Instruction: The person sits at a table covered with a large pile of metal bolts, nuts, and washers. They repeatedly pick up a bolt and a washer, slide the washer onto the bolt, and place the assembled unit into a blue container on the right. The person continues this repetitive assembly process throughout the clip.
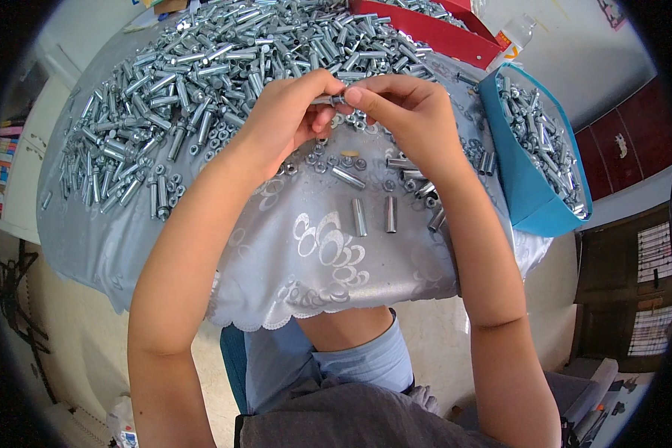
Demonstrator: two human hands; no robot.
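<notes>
My left hand (287,119) and my right hand (407,112) meet above the table, fingertips pinched together on one small metal bolt (328,99). Both hands grip it, the left from the left end and the right from the right end. Right behind them lies a big heap of silver anchor bolts (201,67). Below my hands, loose metal sleeves (359,216) and small nuts (317,160) lie scattered on the silver-grey patterned tablecloth (306,254).
A blue box (530,187) at the right holds several bolts. A red tray (433,30) with more bolts stands at the back right, next to a plastic bottle (517,33). A shelf with books (0,164) is at the far left.
</notes>
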